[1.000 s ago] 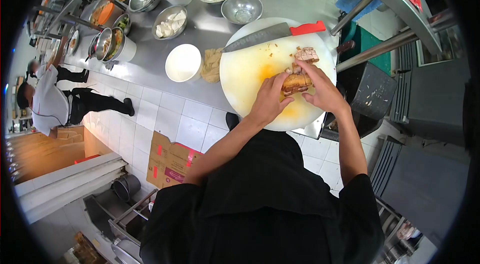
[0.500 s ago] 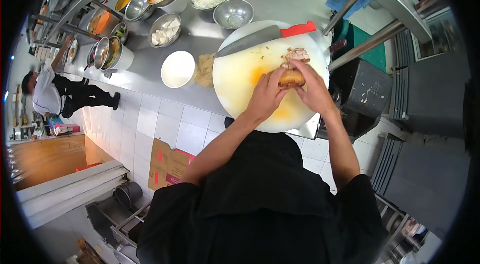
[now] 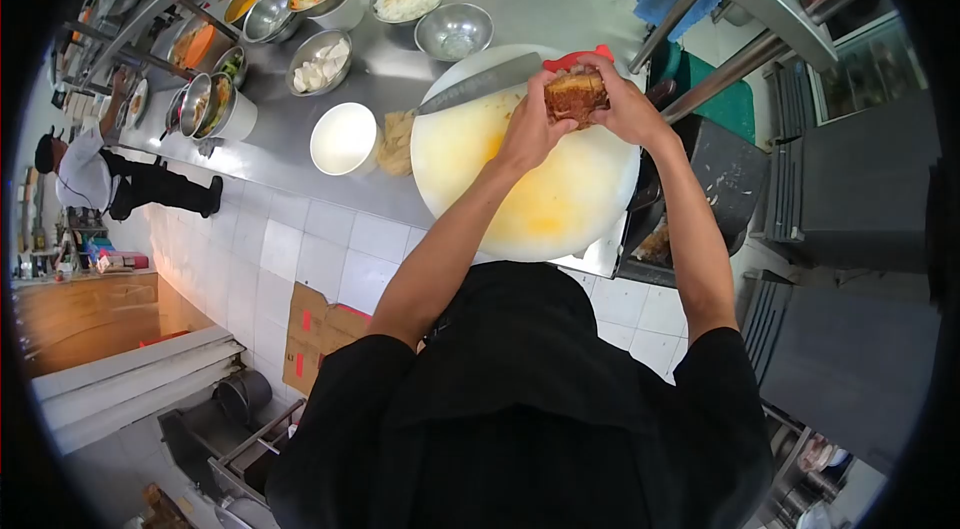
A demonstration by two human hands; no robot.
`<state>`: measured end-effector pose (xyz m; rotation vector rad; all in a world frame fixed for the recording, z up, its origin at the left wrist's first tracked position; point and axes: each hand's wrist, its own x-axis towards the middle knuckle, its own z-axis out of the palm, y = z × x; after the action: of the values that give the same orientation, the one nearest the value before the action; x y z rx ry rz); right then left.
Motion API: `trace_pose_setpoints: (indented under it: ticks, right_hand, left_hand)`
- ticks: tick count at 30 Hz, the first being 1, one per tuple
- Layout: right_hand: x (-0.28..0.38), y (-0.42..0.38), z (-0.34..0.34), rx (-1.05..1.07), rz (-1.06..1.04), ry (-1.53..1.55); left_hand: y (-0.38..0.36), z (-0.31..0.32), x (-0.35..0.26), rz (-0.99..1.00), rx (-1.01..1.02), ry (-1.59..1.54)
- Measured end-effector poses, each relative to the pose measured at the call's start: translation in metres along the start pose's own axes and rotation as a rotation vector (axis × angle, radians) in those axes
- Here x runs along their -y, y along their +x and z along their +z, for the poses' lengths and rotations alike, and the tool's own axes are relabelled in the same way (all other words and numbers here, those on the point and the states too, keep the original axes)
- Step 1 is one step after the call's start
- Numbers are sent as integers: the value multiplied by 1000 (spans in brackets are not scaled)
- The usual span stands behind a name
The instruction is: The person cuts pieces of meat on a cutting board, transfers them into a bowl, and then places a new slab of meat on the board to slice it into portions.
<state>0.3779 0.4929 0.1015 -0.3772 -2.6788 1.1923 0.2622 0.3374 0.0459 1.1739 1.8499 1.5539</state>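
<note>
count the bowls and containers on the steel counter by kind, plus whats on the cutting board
Metal bowls: 6, such as the empty one
White bowl: 1
White tub: 1
Knife: 1
Meat held in left hand and right hand: 1
Total: 10

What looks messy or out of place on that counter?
The round cutting board is smeared with yellow-orange stains, and it overhangs the counter's front edge. Both hands hold a browned meat piece above it.
</note>
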Motion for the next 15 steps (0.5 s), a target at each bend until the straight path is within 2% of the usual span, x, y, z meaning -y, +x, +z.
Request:
trace_pose_setpoints:
  ticks: [4, 7, 10, 12, 15]
  right_hand:
    - [-3, 0, 1, 1, 3, 21]
    - [-2, -1, 0, 15, 15, -6]
    - [2, -11, 4, 14, 24, 18]
    - [2, -15, 6, -1, 7, 23]
    - [-5, -17, 17, -55, -37, 62]
  left_hand:
    - [1, 3, 6, -132, -3, -46]
    - [-1, 5, 12, -23, -57, -13]
    - [-9, 13, 12, 56, -125, 116]
    - [-12, 18, 7, 188, -223, 268]
    - [-14, 21, -4, 67, -171, 242]
